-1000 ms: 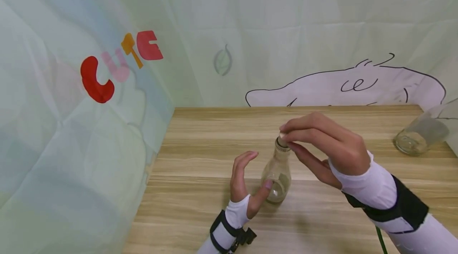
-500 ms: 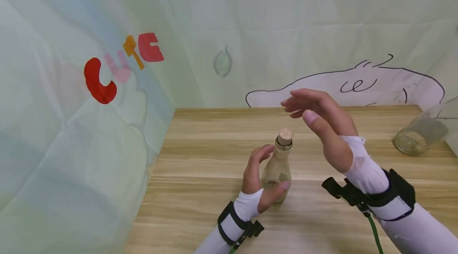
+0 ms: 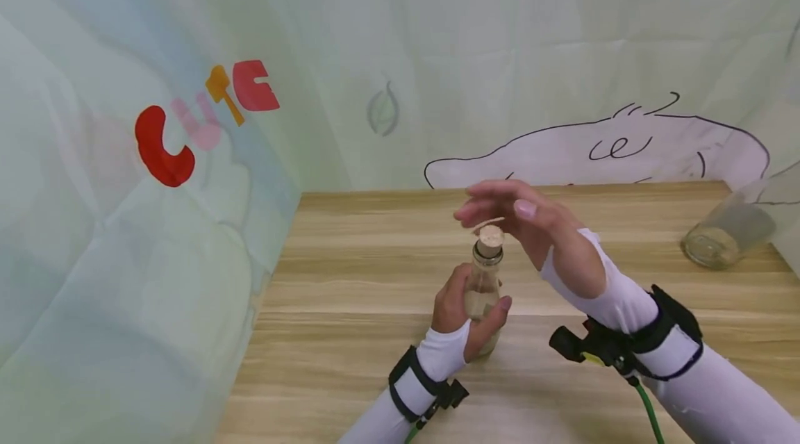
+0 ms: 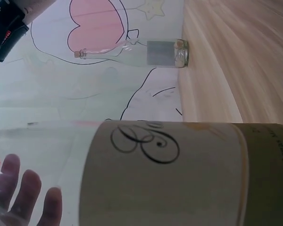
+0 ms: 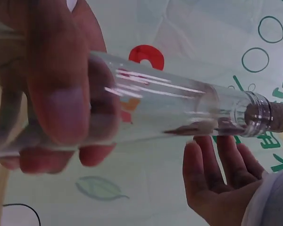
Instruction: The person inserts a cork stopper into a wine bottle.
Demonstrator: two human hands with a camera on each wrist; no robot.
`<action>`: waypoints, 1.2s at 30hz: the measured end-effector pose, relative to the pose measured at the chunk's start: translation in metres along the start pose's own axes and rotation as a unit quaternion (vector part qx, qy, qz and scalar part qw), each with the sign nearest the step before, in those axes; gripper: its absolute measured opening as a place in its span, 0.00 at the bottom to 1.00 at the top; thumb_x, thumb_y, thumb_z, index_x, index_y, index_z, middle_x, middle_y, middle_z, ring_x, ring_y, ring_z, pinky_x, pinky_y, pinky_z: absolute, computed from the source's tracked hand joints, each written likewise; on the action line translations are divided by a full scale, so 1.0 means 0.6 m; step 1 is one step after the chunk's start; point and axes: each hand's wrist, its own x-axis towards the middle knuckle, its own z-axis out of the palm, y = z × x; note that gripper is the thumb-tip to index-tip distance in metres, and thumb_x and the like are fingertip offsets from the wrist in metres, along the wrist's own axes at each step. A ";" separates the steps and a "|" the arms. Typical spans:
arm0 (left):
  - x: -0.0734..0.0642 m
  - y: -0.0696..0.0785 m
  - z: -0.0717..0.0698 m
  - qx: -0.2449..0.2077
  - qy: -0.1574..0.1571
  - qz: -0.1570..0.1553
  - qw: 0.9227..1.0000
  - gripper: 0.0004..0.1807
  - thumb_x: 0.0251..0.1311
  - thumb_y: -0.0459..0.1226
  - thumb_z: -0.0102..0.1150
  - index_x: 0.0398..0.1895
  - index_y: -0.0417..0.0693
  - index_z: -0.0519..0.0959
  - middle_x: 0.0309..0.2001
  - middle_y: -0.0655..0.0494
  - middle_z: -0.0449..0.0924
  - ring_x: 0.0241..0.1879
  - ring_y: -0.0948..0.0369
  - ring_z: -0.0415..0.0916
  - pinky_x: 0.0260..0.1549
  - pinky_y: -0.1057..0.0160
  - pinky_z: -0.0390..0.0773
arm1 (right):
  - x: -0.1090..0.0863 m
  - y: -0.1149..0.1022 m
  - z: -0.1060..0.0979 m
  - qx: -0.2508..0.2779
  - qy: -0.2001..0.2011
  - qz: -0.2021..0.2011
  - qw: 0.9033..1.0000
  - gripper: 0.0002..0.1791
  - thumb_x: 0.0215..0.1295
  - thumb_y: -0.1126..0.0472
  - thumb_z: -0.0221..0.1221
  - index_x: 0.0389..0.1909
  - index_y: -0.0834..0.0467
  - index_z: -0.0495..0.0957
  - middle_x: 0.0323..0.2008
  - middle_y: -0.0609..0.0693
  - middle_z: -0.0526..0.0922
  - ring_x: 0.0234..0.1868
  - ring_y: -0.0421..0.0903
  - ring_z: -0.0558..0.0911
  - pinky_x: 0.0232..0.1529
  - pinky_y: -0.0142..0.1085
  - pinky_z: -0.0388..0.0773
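Observation:
My left hand (image 3: 451, 303) grips the body of a clear glass bottle (image 3: 482, 298), with the thumb across its front. The bottle stands on the table, and a cork (image 3: 491, 237) sits in its mouth with its top sticking out. My right hand (image 3: 565, 246) is raised beside the cork, holding nothing, its fingers spread behind the bottle top. Seen from the right wrist, the left fingers (image 5: 61, 99) wrap round the glass, while the right hand (image 5: 221, 188) is near the neck. A cream label (image 4: 170, 174) with dark script fills the lower left wrist view.
Another clear glass bottle (image 3: 719, 235) stands at the right side of the table; its cork (image 4: 77, 54) shows in the left wrist view. Printed curtains (image 3: 387, 34) enclose the wooden table (image 3: 350, 270) at the back and left.
The right hand let go of the cork, lifted off, then came down again, open, beside the bottle top. The left hand moved right and closed round the bottle.

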 end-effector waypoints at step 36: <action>0.001 -0.003 0.006 -0.028 -0.012 -0.026 0.999 0.19 0.51 0.33 0.67 0.45 0.44 0.70 0.34 0.52 0.74 0.34 0.58 0.74 0.36 0.68 0.75 | -0.002 0.050 0.041 0.047 -0.032 0.056 0.997 0.19 0.69 0.56 0.35 0.25 0.60 0.68 0.18 0.53 0.66 0.19 0.51 0.67 0.20 0.40 0.69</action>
